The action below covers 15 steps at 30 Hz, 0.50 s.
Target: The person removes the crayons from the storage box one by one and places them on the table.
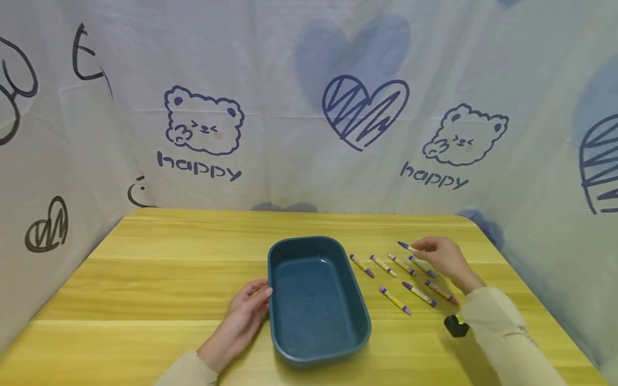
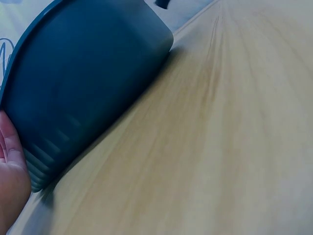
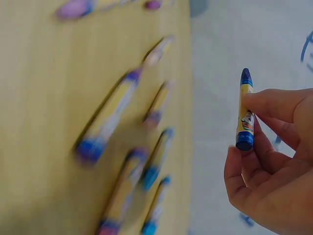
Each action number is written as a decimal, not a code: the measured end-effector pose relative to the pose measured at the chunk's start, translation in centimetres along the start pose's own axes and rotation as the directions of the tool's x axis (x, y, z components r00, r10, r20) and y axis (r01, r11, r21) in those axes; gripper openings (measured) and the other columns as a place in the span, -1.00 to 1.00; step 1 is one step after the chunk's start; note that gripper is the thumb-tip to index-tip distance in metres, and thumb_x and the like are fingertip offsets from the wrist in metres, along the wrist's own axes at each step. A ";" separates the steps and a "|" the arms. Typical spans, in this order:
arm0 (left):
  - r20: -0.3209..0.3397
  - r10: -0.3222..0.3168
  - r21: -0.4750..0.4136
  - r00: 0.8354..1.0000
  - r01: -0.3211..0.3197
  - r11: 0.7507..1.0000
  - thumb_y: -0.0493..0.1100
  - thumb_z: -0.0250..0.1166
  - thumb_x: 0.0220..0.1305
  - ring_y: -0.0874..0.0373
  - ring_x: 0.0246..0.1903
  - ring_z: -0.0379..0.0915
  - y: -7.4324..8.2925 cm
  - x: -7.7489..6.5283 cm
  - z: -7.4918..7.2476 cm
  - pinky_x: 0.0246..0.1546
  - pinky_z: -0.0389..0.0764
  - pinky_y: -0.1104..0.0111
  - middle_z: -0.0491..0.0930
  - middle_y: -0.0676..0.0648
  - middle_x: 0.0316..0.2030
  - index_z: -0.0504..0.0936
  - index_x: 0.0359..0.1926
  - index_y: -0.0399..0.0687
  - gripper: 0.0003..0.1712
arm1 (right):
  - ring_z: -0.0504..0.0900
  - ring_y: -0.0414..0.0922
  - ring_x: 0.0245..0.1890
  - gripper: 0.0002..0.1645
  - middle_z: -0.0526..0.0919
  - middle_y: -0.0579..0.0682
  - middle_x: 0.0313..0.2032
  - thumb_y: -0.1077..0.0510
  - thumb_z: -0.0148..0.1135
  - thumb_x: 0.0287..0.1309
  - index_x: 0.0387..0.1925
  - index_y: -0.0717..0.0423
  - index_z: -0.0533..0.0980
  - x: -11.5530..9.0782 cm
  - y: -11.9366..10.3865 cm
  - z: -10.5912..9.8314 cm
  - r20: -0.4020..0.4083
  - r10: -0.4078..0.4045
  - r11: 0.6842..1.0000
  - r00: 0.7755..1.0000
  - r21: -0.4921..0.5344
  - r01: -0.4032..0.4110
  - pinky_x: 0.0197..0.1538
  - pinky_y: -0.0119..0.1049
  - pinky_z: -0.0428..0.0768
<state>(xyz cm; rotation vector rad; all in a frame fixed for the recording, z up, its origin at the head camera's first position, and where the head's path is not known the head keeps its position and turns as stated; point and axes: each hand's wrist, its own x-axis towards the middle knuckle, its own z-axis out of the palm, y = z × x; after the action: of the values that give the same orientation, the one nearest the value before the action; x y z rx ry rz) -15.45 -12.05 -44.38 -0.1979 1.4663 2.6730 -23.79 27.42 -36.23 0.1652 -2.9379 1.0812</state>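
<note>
My right hand [image 1: 445, 260] pinches a dark blue crayon [image 3: 245, 115] between thumb and fingers, its pointed tip facing left in the head view. A yellow paper sleeve with a small cartoon print wraps that crayon. At the left side of a deep teal plastic tub [image 1: 318, 355], my left hand [image 1: 243, 316] holds the rim. The left thumb tip lies at the rim, and the fingers [image 2: 12, 142] rest against the tub's outer wall in the left wrist view. Only bare bottom shows inside the tub.
Several crayons lie scattered right of the tub, among them a purple-tipped one [image 1: 419, 294] and a blue one [image 1: 422, 266]. A small black device [image 1: 456, 325] sits by the right sleeve. Printed white cloth [image 1: 285, 161] hangs behind the wooden table [image 1: 159, 279].
</note>
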 end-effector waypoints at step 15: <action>-0.001 0.008 0.009 1.000 -0.008 1.000 -0.42 0.10 0.33 0.21 -0.30 0.43 -0.2 0.0 0.0 -0.25 0.48 0.46 0.52 0.00 -0.31 0.41 -0.04 -0.27 -0.80 | 0.56 0.23 -0.11 -0.69 0.61 0.33 -0.13 0.25 0.17 0.28 -0.05 0.45 0.53 -3.3 6.5 -1.3 -0.002 0.006 1.000 1.000 -0.024 -0.006 -0.12 0.01 0.56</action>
<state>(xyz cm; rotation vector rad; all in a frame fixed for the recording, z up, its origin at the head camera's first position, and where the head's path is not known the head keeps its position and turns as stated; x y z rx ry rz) -15.38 -11.97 -44.52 -0.1934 1.4829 2.6726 -21.18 33.50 -39.55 0.1548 -2.9501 1.0462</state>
